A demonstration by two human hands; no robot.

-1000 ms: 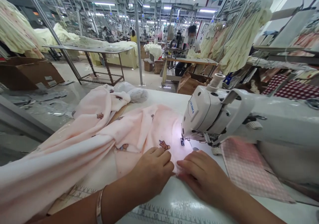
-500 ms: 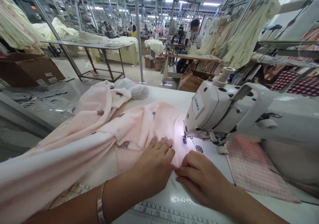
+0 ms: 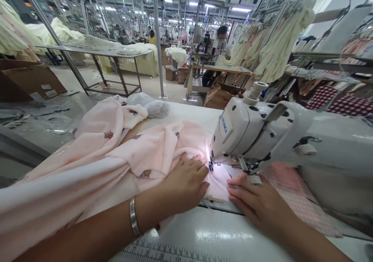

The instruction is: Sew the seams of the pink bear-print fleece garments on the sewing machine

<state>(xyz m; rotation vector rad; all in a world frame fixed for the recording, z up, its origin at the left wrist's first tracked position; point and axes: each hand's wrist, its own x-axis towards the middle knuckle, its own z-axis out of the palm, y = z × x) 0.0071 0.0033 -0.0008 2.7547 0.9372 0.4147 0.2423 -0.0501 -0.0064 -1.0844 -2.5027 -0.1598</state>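
Note:
Soft pale pink fabric (image 3: pixel 157 145) with small printed figures lies in folds across the machine bed and passes under the lit presser foot (image 3: pixel 211 165) of a white sewing machine (image 3: pixel 233 126). My left hand (image 3: pixel 186 182), a silver bangle at its wrist, rests on the fabric just left of the foot, fingers laid out over it. To the right of the foot is my right hand (image 3: pixel 256 199), its fingers stretched out and touching the fabric's right edge. The undersides of both hands are hidden.
A printed ruler scale (image 3: pixel 163 252) runs along the table's front. Pink checked cloth (image 3: pixel 300 196) lies under the machine arm. Behind the fabric is a clear plastic bag (image 3: pixel 154 105). Farther off, a person (image 3: pixel 220 46) sits at another machine, near a cardboard box (image 3: pixel 220 95).
My right hand has moved right, away from my left hand, to the far side of the presser foot. My left hand and the fabric beneath it have shifted nearer the foot.

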